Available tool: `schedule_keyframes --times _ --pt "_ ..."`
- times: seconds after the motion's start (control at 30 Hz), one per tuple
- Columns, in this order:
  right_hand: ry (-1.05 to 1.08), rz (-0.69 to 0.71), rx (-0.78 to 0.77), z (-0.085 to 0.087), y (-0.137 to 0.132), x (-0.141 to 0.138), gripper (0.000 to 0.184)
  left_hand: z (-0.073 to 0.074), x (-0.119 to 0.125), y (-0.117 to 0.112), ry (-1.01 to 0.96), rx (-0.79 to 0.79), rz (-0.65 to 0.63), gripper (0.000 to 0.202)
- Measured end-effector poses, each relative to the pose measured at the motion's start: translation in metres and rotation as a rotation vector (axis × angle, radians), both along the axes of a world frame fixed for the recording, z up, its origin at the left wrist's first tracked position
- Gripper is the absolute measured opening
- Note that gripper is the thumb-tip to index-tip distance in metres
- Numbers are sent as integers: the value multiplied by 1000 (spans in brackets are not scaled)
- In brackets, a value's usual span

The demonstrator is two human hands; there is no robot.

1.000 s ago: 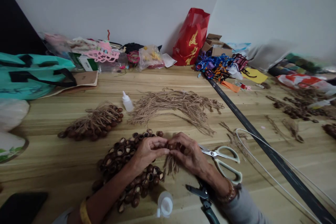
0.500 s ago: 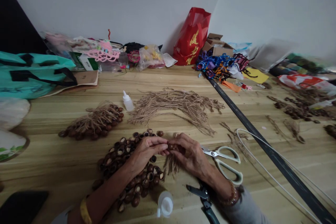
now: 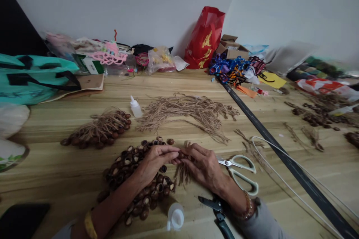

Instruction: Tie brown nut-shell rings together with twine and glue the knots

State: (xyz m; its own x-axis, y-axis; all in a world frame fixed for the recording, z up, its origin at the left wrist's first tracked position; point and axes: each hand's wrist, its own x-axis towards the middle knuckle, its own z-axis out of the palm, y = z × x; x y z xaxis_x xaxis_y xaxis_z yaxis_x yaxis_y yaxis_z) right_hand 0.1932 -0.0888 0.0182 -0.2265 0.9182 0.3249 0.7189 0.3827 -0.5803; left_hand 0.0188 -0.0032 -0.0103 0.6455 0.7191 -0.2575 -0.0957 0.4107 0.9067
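My left hand [image 3: 155, 162] and my right hand [image 3: 206, 166] meet in front of me, fingertips closed around a small brown nut shell [image 3: 181, 154]. Its far side and whatever is inside it are hidden by the fingers. Beneath my right hand lies a short bunch of twine [image 3: 183, 173]; whether it joins the shell I cannot tell. A heap of cut, hollow nut shells [image 3: 146, 194] spreads under and around my left forearm. Cream-handled scissors [image 3: 241, 162] rest just right of my right hand. Dark-handled pruning shears [image 3: 220, 214] lie by my right wrist.
Beyond my hands are a long bundle of twine strands [image 3: 185, 110], a white dropper bottle [image 3: 135, 107] and a pile of shells with twine [image 3: 98, 129]. A small white container [image 3: 176, 216] stands near me. White cord [image 3: 280, 185] loops across the black strip [image 3: 266, 130] at right.
Both hands stay together on the nut shell, with only a slight shift of the fingers. The whole view has moved a little; nothing on the table has visibly changed place.
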Motion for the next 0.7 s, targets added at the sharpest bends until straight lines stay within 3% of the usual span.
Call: schedule_keyframes --times 0.43,0.7 --pt "-91 -81 55 -9 1 -1 16 3 1 -3 -20 -10 -18 22" --pt "-73 -50 43 -7 -1 -5 23 0 1 -3 -4 57 -19 18"
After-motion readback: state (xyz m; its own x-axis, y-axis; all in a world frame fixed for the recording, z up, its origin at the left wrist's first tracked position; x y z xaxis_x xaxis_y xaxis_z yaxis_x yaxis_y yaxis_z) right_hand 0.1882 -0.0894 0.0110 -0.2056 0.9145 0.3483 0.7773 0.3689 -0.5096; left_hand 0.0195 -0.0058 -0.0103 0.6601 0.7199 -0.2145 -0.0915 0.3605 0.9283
